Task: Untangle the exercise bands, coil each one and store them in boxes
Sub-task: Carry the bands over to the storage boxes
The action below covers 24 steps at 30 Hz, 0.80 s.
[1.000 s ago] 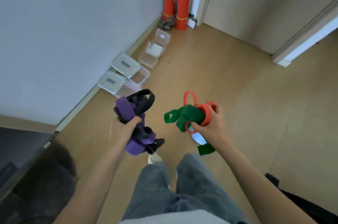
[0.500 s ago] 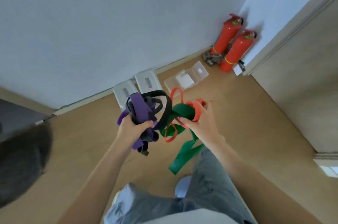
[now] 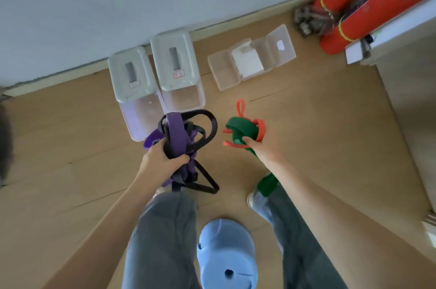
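Left hand [image 3: 162, 161]: fingers and thumb curled tight round a bundle of two bands, held above the floor in front of the left leg.
Purple band [image 3: 175, 133]: wide and flat, running up through the left fist and folding over above it; more of it hangs below the hand.
Black band [image 3: 210, 123]: narrower, looped round the purple band, arching out to the right above the fist; a second loop hangs below and forms a triangle near the left knee.
Right hand [image 3: 262, 147]: thumb and fingers pinched on a second bundle, held apart from the left bundle.
Green band [image 3: 243, 129]: wound in a loose coil at the right fingertips; a tail passes under the wrist and shows again beside the right forearm, near the shoe.
Red band [image 3: 240, 109]: thin, threaded round the green coil, with one small loop standing up above it and strands sticking out to the left.
Boxes [image 3: 181, 90]: two clear boxes side by side on the floor just beyond the left bundle, white lids tipped back against the wall.
Third box [image 3: 226, 74]: clear, to their right, lying open with a white piece inside.
Extinguishers [image 3: 368, 8]: two red cylinders in the far right corner.
Floor [image 3: 318, 128]: light wood.
Slipper [image 3: 226, 253]: blue, between the legs.
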Tool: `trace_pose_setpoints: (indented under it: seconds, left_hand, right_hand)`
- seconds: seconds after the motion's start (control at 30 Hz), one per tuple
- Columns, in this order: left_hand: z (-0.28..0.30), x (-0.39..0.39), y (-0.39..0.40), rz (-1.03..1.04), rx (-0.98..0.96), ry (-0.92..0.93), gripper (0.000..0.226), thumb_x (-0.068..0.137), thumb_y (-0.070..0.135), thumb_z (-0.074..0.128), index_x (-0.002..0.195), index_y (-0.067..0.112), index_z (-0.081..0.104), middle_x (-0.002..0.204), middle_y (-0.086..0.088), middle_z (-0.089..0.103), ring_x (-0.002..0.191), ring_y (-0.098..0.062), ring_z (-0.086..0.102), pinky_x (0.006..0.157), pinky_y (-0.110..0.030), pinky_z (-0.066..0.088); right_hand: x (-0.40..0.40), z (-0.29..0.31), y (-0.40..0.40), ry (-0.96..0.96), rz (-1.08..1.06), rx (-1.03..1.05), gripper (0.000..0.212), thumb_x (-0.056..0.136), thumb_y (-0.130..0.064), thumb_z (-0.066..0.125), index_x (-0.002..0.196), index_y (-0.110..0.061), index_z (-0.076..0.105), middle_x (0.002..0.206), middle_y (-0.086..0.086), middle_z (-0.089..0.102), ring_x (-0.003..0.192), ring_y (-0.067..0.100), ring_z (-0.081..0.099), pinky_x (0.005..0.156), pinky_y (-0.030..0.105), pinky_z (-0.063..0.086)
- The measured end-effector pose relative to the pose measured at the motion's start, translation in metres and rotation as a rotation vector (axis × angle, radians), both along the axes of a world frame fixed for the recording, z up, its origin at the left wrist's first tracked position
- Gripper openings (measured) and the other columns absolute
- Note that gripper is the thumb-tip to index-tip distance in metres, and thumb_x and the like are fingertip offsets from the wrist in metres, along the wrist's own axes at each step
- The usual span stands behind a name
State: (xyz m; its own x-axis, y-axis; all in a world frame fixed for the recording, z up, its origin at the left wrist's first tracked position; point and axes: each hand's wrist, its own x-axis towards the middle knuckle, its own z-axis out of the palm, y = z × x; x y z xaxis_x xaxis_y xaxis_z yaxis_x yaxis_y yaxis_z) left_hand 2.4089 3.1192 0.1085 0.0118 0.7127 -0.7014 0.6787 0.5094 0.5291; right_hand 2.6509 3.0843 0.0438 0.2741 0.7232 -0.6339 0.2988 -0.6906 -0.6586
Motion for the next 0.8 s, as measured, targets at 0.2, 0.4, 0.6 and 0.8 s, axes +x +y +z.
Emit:
trace_pose_setpoints:
  seconds: [0.2,0.4,0.6,0.8]
  left_hand:
    - [-0.176,0.026,0.026,-0.268,-0.021,0.016,0.051,0.072,0.023,0.074,0.119,0.019,0.055,0.096,0.002,0.06,0.086,-0.018,0.054,0.067,-0.022,0.04]
    - [-0.315,0.048,0.018,-0.433,-0.05,0.016,0.056,0.076,0.025,0.072,0.127,0.015,0.049,0.113,-0.004,0.058,0.108,-0.027,0.053,0.086,-0.038,0.045]
    - [-0.368,0.018,0.001,-0.101,0.095,0.067,0.065,0.069,0.029,0.08,0.126,0.013,0.052,0.121,-0.004,0.058,0.109,-0.019,0.054,0.089,-0.029,0.042]
    - [-0.399,-0.016,0.017,0.117,-0.111,0.089,0.031,0.081,0.01,0.068,0.111,0.004,0.061,0.106,-0.017,0.065,0.096,-0.033,0.062,0.085,-0.044,0.053]
  right_hand:
    - [0.016,-0.193,0.024,-0.318,0.273,-0.22,0.086,0.082,-0.037,0.067,0.149,-0.02,0.016,0.155,0.015,0.017,0.142,0.034,0.016,0.114,0.047,0.02]
    - [-0.029,-0.295,0.043,0.547,-0.31,-0.211,0.038,0.095,-0.033,0.051,0.132,-0.024,0.048,0.131,0.002,0.054,0.121,0.023,0.05,0.093,0.036,0.046]
    - [-0.046,-0.33,0.037,0.507,-0.206,-0.168,0.014,0.081,-0.01,0.07,0.091,-0.017,0.064,0.082,0.005,0.062,0.071,0.016,0.061,0.06,0.024,0.052]
    - [-0.022,-0.348,0.053,0.039,-0.188,0.081,0.026,0.078,0.006,0.058,0.083,-0.018,0.068,0.084,0.0,0.065,0.084,0.014,0.06,0.075,0.024,0.048]
